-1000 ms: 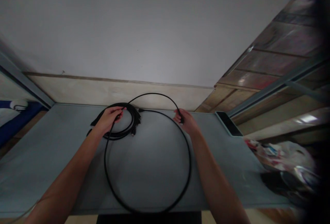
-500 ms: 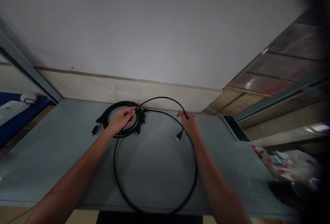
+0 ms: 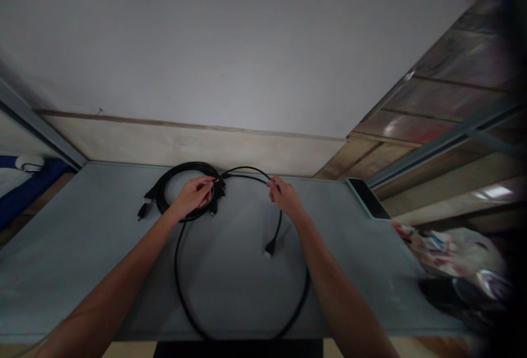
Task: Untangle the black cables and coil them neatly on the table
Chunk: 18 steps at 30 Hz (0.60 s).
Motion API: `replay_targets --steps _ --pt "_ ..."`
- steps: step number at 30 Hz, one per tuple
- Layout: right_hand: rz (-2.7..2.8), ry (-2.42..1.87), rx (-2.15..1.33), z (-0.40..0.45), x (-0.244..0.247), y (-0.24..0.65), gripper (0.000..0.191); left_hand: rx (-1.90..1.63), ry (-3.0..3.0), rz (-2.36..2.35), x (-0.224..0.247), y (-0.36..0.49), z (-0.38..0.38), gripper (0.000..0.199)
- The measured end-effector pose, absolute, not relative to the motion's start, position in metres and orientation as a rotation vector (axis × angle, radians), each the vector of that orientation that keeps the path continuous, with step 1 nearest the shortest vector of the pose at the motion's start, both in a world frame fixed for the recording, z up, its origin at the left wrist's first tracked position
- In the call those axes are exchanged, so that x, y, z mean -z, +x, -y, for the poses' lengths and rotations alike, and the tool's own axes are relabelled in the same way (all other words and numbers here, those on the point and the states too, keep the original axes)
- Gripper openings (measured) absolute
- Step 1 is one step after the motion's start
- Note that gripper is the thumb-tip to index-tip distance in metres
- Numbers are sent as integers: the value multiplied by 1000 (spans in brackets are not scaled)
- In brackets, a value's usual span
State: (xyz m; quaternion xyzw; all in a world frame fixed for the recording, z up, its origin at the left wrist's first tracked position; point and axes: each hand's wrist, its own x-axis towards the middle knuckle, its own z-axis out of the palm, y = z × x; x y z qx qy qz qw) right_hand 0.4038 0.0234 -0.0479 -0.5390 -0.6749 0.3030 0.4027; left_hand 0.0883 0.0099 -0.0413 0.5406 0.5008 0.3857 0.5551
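Head view, as relayed to my remote station: a long, thin, round black cable (image 3: 178, 270) forms a wide loop across the lower centre of the frame. Just left of centre, the left hand (image 3: 196, 194) pinches this cable between thumb and forefinger, in front of a round coil of black cables (image 3: 164, 179). Right of centre, I see the right hand (image 3: 284, 196) grasping the same cable, its fingers curled around it. A short end hangs below that hand and finishes in a flat black plug with a pale metal tip (image 3: 270, 247). Between the hands the cable arches upward; at the bottom of the frame its loop reaches the near edge of a flat grey-blue table (image 3: 234, 270). At the coil's left I note a small black connector (image 3: 142, 211). A dark-screened phone with a pale green rim (image 3: 368, 199) lies right of centre, near the table's right edge. Beyond it, at lower right, sits a crumpled translucent plastic bag (image 3: 469, 251); a plain pale grey wall (image 3: 222, 45) fills the upper frame.
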Motion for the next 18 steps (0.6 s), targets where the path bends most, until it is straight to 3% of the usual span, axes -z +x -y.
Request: replay_targets --steps 5,13,18 --pt "1248 -1262 -1021 -26 56 396 43 -890 1248 -1083 42 94 -7 44" --pt "761 -1019 -1057 -25 50 387 45 -811 1538 -1083 34 123 20 47" --pt "679 -1001 -1041 -17 49 372 42 -836 1303 -822 35 141 33 80"
